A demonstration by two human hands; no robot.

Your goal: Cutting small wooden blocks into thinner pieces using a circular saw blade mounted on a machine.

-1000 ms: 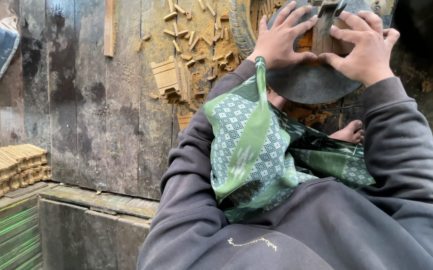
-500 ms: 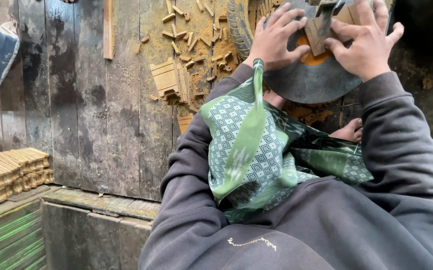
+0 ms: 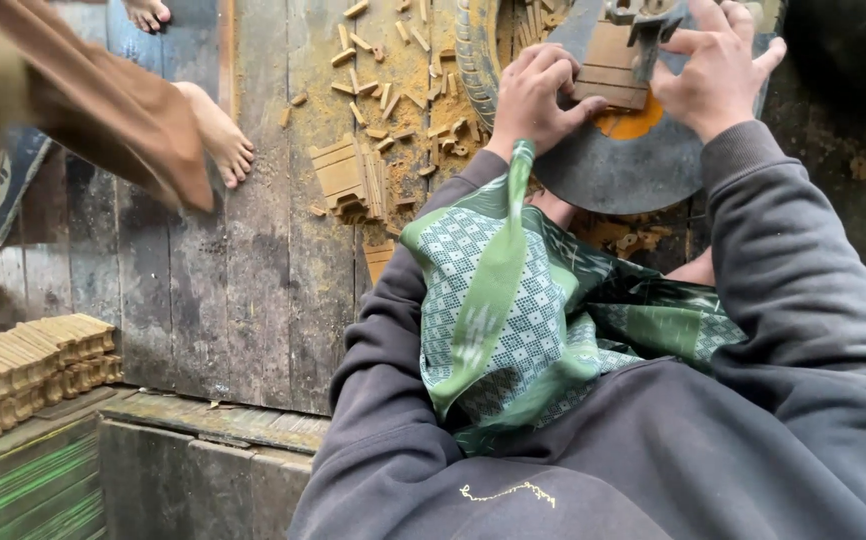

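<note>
My left hand (image 3: 535,97) rests on the rim of a round grey metal disc (image 3: 621,160) and presses the left edge of a small tan wooden block (image 3: 608,66) lying on it. My right hand (image 3: 712,66) grips the right side of that block near a grey metal fitting (image 3: 637,14) at the top. Both arms are in dark grey sleeves. A green patterned cloth (image 3: 513,310) drapes over my lap below the disc.
Small wooden blocks (image 3: 353,180) and chips (image 3: 393,50) lie scattered on the worn plank floor (image 3: 253,280). Rows of stacked tan blocks (image 3: 23,365) sit at the lower left. Another person's bare foot (image 3: 218,130) and brown sleeve (image 3: 103,120) are at the upper left.
The view has tilted, bringing another person's foot and brown sleeve into sight at the upper left. My hands have shifted on the disc, now exposing the wooden block between them.
</note>
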